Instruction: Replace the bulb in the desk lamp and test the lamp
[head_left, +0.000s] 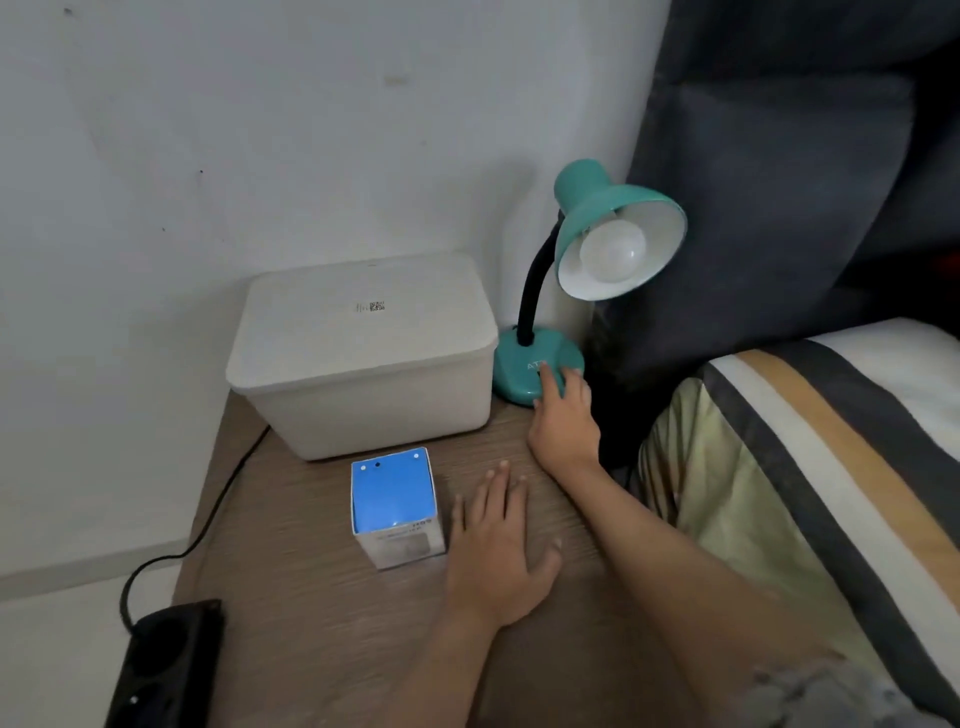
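A teal desk lamp (597, 218) with a black gooseneck stands at the back right of the wooden table (322, 623). A white bulb (613, 250) sits in its shade and is unlit. My right hand (563, 415) reaches to the lamp's round base (519, 371), with its index fingertip on the base's top. My left hand (493, 551) lies flat and open on the table, beside a small bulb box (397, 512) with a blue top.
A white lidded plastic box (363, 353) stands behind the bulb box. A black cable (208, 519) runs off the table's left edge to a black power strip (166, 665). A bed with striped bedding (831, 441) and a dark headboard borders the right side.
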